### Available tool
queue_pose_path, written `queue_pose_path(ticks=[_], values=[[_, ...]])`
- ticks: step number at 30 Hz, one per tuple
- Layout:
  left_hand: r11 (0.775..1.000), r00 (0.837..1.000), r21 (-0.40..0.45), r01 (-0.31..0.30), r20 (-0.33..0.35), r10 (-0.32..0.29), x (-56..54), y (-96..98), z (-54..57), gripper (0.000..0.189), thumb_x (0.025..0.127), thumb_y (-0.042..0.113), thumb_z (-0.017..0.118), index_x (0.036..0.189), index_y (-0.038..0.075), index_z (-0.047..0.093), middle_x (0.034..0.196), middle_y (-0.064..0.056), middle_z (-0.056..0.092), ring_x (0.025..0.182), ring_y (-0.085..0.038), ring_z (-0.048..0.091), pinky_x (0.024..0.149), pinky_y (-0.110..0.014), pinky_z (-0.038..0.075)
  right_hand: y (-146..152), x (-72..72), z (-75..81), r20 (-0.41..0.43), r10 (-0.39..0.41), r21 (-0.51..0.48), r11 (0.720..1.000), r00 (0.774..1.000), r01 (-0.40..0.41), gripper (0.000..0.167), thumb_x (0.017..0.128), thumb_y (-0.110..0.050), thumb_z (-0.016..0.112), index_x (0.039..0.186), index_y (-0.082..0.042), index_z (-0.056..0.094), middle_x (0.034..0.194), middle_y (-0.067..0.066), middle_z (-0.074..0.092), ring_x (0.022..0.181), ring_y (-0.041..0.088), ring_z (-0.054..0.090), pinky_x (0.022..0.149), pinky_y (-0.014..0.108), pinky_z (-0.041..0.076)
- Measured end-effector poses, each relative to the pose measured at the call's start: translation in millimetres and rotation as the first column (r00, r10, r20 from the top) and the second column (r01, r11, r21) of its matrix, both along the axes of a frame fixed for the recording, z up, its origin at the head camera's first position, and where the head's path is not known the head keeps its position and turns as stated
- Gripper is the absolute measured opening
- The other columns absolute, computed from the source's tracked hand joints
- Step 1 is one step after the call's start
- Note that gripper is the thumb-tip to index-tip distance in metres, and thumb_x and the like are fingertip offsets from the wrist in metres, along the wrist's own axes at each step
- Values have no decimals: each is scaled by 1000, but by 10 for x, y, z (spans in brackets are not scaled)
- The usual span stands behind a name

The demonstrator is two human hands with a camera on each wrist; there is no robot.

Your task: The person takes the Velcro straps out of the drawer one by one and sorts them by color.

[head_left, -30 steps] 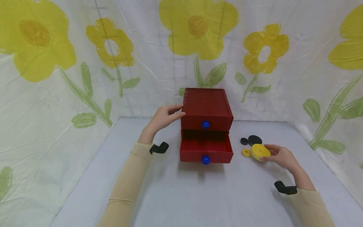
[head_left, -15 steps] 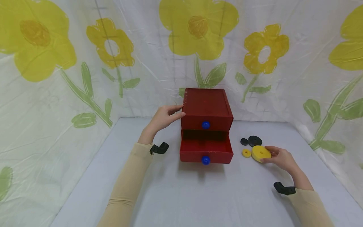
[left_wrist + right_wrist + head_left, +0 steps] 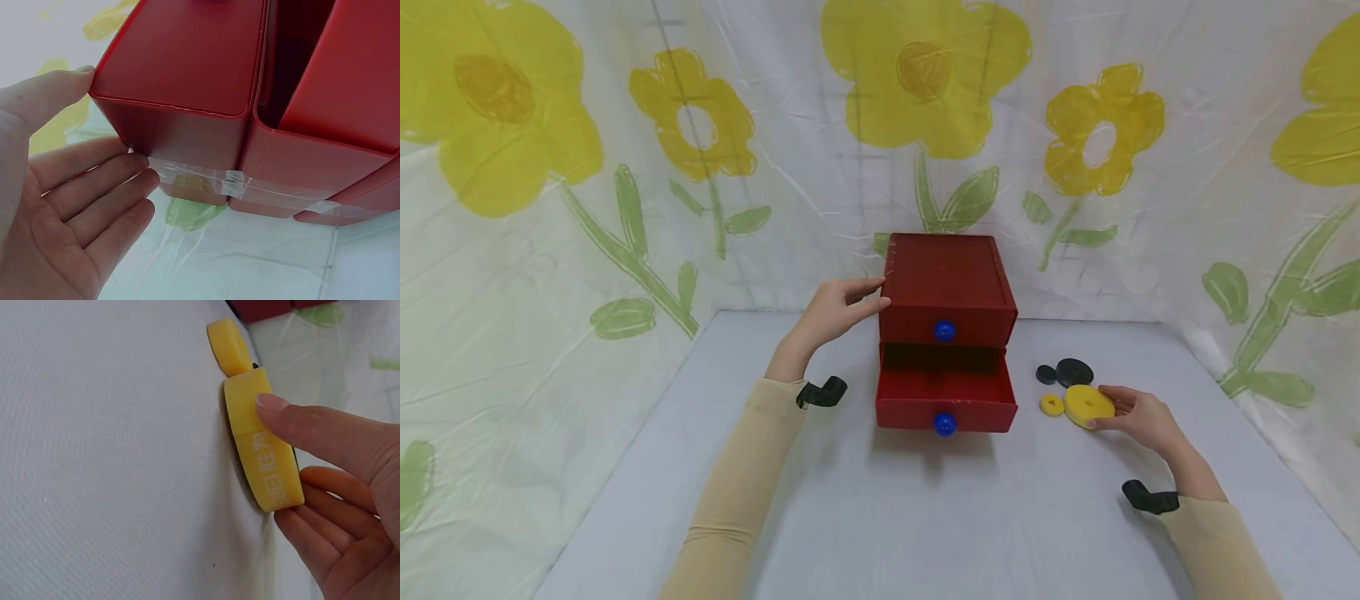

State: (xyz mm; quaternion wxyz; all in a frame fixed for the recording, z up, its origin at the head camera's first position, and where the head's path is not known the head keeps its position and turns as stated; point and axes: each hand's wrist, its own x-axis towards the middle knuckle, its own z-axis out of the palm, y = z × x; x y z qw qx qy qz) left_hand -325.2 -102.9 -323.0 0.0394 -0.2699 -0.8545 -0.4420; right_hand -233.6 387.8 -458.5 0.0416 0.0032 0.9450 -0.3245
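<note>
In the head view my right hand point(image 3: 1146, 421) pinches a big yellow roll of tape point(image 3: 1086, 406) from its right side. The right wrist view shows the thumb on the roll's rim point(image 3: 265, 465), which bears white lettering, and fingers on the far side. It stands low at the tabletop. A small yellow roll point(image 3: 1051, 405) lies just to its left. My left hand point(image 3: 829, 315) touches the left side of a red drawer cabinet point(image 3: 947, 271). In the left wrist view its thumb and straight fingertips rest at the cabinet's corner and side.
The lower drawer point(image 3: 943, 387) is pulled out, with a blue knob point(image 3: 944, 424) in front; the upper drawer point(image 3: 910, 323) is closed. Behind the yellow rolls lie a large black roll point(image 3: 1074, 372) and a small black one point(image 3: 1046, 374). A flower-printed curtain point(image 3: 790, 233) stands behind the white table point(image 3: 880, 517).
The big yellow roll has come down slightly and tilts less, the right hand keeping its grip on it. My left hand and the cabinet have not moved.
</note>
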Motion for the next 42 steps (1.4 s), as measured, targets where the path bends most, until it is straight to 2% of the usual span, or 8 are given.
queue_pose_path(ticks=[17,25,30,36,39,42], values=[[1000,1000,-1,-1,-5,1,1,-5,-3,56,88,47,63,134,17,56,136,-2,56,123,-21,55,99,-36,48,21,10,-37,-27,10,-13,1000,1000,-11,91,74,-43,78,139,8,40,139,30,43,125,44,46,100,49,42],[1000,1000,4,8,-8,-8,9,-8,1,55,88,45,63,134,16,56,135,-3,56,122,-21,56,99,-37,48,1,68,48,-24,-2,-32,999,1000,1,86,81,-46,71,141,6,38,141,29,42,125,45,45,100,53,41],[1000,1000,-1,6,-5,-6,11,-7,6,55,88,46,63,134,18,56,136,-2,56,123,-22,55,99,-37,48,-38,114,134,-69,-3,-27,1000,998,1,81,85,-48,67,140,5,40,140,29,43,121,46,49,96,52,45],[1000,1000,0,12,-3,-12,7,-5,9,56,88,47,63,135,17,56,136,-2,56,123,-23,55,99,-37,48,-120,172,264,-144,9,-19,1000,990,-12,75,86,-46,66,138,3,44,136,28,49,118,44,53,91,44,49],[1000,1000,-2,12,-7,-12,1,-7,6,55,88,46,63,135,17,56,136,-2,56,123,-22,55,99,-36,48,-203,201,350,-179,19,-24,999,984,-23,72,86,-45,67,137,1,47,134,26,52,117,42,54,85,29,54],[1000,1000,-2,12,-9,-12,-4,-9,0,55,88,46,63,134,17,56,136,-2,56,123,-21,55,99,-36,48,-313,240,450,-220,34,-40,998,975,-43,68,85,-42,68,135,1,49,131,25,55,116,42,55,80,12,51]])
